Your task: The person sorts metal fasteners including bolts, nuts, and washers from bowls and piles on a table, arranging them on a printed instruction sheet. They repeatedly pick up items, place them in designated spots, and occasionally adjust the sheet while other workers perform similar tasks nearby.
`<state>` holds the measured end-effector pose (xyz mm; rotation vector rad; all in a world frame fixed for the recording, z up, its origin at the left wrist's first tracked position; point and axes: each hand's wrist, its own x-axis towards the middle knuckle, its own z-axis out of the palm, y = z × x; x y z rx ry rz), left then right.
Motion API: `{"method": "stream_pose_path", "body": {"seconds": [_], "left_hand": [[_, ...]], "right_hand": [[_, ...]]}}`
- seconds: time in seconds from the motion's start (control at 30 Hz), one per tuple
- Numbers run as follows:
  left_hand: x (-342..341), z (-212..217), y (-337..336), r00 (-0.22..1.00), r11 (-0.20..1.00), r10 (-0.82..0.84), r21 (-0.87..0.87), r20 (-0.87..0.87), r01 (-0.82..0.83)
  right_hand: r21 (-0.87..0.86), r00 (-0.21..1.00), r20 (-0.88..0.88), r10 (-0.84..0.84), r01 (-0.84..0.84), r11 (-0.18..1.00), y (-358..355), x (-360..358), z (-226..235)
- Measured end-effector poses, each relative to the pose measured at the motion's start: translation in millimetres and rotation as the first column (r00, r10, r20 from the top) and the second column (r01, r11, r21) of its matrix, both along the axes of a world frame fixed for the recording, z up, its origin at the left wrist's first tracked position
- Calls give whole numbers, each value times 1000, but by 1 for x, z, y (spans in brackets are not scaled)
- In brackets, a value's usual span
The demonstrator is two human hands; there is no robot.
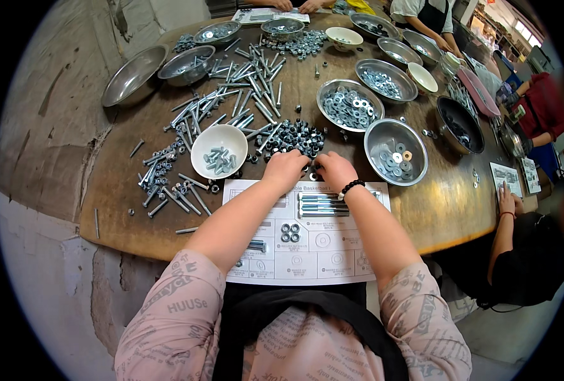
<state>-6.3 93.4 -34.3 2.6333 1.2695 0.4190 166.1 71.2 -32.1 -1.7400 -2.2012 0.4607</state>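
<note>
My left hand (286, 166) and my right hand (335, 169) are close together at the near side of a pile of black-and-silver lock nuts (301, 136). Both have their fingers curled in. Dark nuts show at the fingertips, but what each hand grips is too small to make out. Under my forearms lies a white printed sheet (275, 267) with outlined boxes. Long bolts (323, 206) rest side by side in one box, several nuts (290, 233) sit grouped in another. Shorter bolts (257, 246) lie beside my left forearm, which hides part of the sheet.
Loose bolts (256, 82) are heaped left of centre, around a white bowl (199, 151) of short bolts. Metal bowls of washers, one (369, 170) near my right hand, stand to the right. Other people work at the far side and at the right, one with a hand (506, 200) on a sheet.
</note>
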Motion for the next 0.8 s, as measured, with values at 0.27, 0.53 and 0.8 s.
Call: {"method": "stream_pose_path", "body": {"seconds": [0.27, 0.53, 0.8], "left_hand": [[-2, 12, -11, 990, 996, 87, -15, 109, -86], [46, 40, -116, 929, 916, -171, -293, 329, 273], [80, 16, -167, 900, 855, -296, -331, 320, 399]], "right_hand": [[-16, 937, -344, -54, 52, 999, -82, 50, 48], [-99, 982, -189, -18, -1, 995, -195, 101, 53], [-19, 990, -143, -17, 14, 1000, -225, 101, 44]]}}
